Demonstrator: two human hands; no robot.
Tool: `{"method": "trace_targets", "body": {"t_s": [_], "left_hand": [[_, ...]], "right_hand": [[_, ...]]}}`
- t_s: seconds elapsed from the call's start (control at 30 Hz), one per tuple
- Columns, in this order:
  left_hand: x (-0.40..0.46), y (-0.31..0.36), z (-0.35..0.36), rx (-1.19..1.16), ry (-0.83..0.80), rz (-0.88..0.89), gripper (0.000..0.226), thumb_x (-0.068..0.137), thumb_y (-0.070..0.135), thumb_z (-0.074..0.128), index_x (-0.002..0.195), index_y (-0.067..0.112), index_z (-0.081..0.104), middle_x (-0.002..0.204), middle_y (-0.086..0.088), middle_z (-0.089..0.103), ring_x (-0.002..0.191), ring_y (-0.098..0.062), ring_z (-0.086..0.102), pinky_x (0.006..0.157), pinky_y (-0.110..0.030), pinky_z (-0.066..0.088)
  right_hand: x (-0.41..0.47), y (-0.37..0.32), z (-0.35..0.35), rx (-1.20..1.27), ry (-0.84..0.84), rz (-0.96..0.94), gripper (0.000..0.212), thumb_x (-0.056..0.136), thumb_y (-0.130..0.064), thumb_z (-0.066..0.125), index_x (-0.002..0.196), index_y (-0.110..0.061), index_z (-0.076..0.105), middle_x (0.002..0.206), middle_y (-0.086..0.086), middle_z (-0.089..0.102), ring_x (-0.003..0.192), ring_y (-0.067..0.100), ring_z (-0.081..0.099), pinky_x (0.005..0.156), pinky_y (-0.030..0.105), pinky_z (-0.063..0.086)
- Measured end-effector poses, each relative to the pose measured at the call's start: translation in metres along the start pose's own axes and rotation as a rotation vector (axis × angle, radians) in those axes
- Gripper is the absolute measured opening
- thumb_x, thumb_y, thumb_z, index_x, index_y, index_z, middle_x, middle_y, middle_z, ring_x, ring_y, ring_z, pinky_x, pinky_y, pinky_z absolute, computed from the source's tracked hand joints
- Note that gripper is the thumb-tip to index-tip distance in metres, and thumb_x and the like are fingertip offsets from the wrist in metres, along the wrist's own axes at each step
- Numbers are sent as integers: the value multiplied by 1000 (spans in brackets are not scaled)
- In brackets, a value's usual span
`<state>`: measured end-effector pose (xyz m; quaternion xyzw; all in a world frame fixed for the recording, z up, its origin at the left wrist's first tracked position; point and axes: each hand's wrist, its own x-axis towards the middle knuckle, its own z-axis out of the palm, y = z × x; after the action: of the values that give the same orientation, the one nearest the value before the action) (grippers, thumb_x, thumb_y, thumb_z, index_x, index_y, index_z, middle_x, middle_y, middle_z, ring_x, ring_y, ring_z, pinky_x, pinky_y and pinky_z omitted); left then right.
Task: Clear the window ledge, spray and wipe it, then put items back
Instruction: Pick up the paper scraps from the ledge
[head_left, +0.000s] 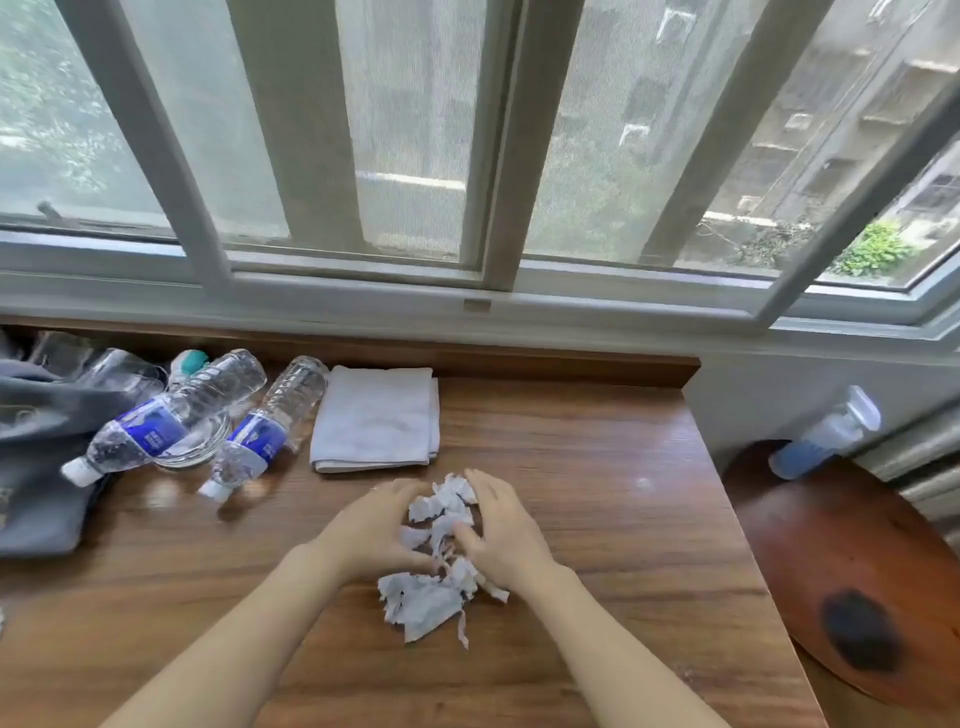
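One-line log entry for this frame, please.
step: clearing | left hand + right hand: gathering torn paper scraps | folded white cloth: untouched | spray bottle: on stool

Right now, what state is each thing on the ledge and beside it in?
Paper scraps: torn, heaped between both hands.
Left hand: cupped against the heap.
Right hand: cupped against the heap.
Two water bottles: capped, lying on their sides.
White cloth: folded, flat.
Spray bottle: leaning on the round table.
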<state>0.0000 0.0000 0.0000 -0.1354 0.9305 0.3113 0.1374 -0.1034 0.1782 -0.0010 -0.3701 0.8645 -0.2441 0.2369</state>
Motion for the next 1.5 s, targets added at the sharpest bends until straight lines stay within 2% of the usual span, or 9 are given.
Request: {"method": "trace_targets", "body": {"t_s": [0.13,0.37,0.6,0.7,0.8,0.93,1.1,1.27,1.5], "left_hand": [[5,-9,12,102,-12,8,125,51,82,71,153,26,26,156,6,33,143,-15,29,116,-30,27],[16,-15,19,179,32,112,114,57,81,67,151,28,30,151,10,37,143,-14,25,117,-30,20],[-8,-14,35,140,54,217,107,65,72,69,152,23,30,152,10,38,145,-15,26,113,-20,13],[-25,-23,41,50,102,203,114,62,74,70,154,26,24,156,13,26,147,-9,20,113,-15,4],[-34,-36,50,140,89,248,122,58,83,63,155,24,20,157,14,14,147,-6,9,119,-22,-5],[-28,-42,61,304,141,281,101,62,76,61,142,17,42,143,4,53,134,-18,49,117,-31,23],[-12,-33,63,222,211,262,87,64,62,75,135,19,48,127,2,66,121,-16,60,106,-34,39],[0,-24,63,43,178,255,80,77,49,65,148,26,36,141,12,51,131,-6,45,119,-22,17],[-13,-54,39,160,305,181,92,56,70,68,135,25,51,122,8,56,109,-14,51,87,-30,46]], "right_hand": [[29,13,2,-32,-25,-28,61,102,-26,46,157,-13,25,161,0,30,148,14,19,121,27,18],[38,19,22,-119,-35,-105,54,99,-20,41,151,-9,39,149,4,47,136,22,35,114,37,31],[-1,24,43,-58,15,-152,55,94,-35,42,139,-8,55,134,3,60,121,21,47,105,40,43],[-18,28,38,-32,101,-134,69,92,-52,52,149,-15,44,149,-6,47,138,10,34,118,30,30],[-36,34,35,-50,62,-94,95,85,-72,50,159,-20,18,160,-17,13,150,0,-1,120,19,3],[-51,31,50,-79,-55,-79,120,74,-88,46,158,-21,-6,162,-16,-16,147,-1,-25,124,24,-2],[-44,14,68,-148,-85,-64,123,77,-85,46,137,-23,-40,153,-10,-40,139,2,-43,119,25,-19],[-19,6,73,-131,-54,-110,124,76,-76,58,148,-20,-27,158,-6,-32,148,12,-31,124,32,-10],[-8,28,60,-99,60,-194,132,64,-82,61,150,-37,-28,166,2,-13,153,21,-16,125,40,-2]]}}
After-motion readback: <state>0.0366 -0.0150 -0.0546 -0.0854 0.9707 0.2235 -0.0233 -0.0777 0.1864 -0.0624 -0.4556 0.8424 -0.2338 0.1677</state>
